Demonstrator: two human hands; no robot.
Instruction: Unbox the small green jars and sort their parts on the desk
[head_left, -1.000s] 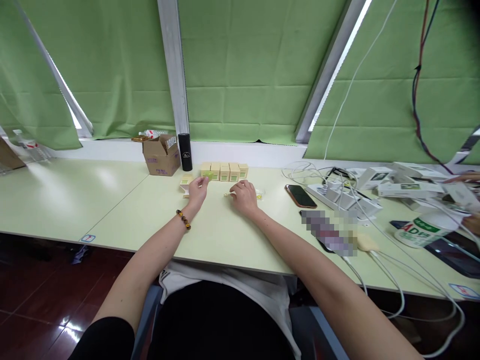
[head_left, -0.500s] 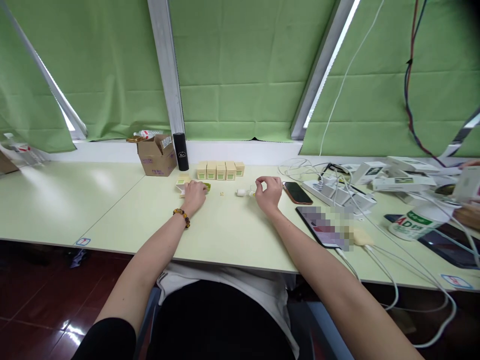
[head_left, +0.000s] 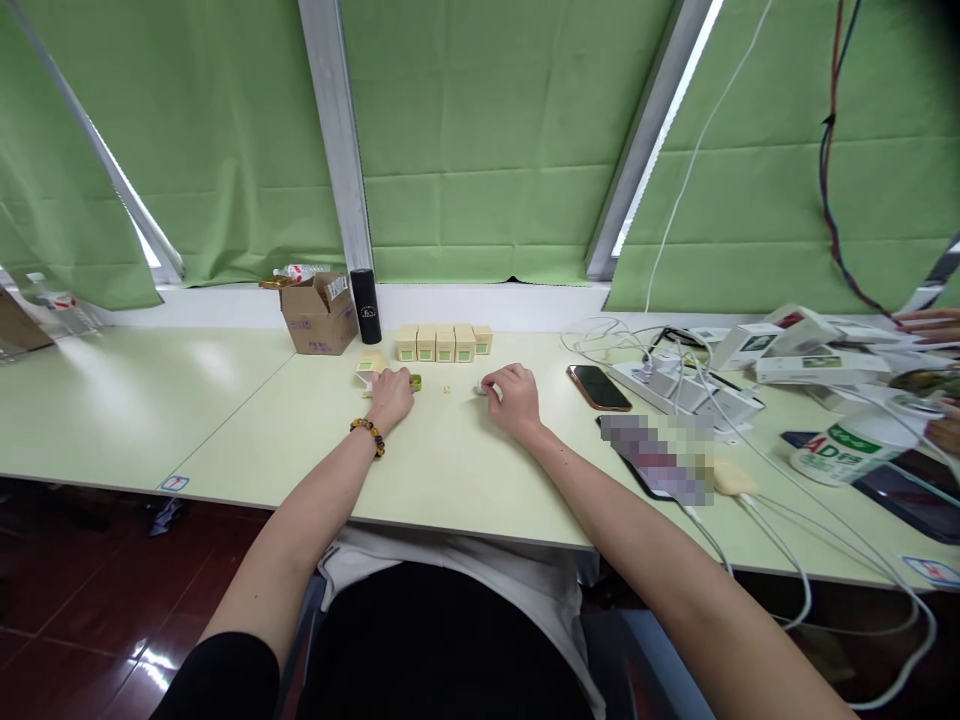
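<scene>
My left hand (head_left: pixel 391 398) is closed, with its fingers curled over a small green piece (head_left: pixel 416 382) that sticks out to the right of the fingertips. Beside it, partly covered by the hand, stands a small pale-yellow box (head_left: pixel 369 370) with its lid up. My right hand (head_left: pixel 514 402) pinches a small white piece (head_left: pixel 481 388) close to the tabletop; the fingers cover most of it. Between the hands lies a tiny yellowish bit (head_left: pixel 447 389). Behind them, several small cream boxes with green labels (head_left: pixel 445 344) stand in a row.
A cardboard box (head_left: pixel 321 318) and a black bottle (head_left: pixel 365 306) stand at the back left. To the right are a phone (head_left: pixel 600 387), a second phone (head_left: pixel 637 460), a power strip (head_left: pixel 667 385) with cables, white boxes (head_left: pixel 821 368), a white bottle (head_left: pixel 855 440) and another person's hand (head_left: pixel 934 325).
My right hand has moved left onto the white piece, which lay in fuller view before. My left hand stays by the green piece and the open box.
</scene>
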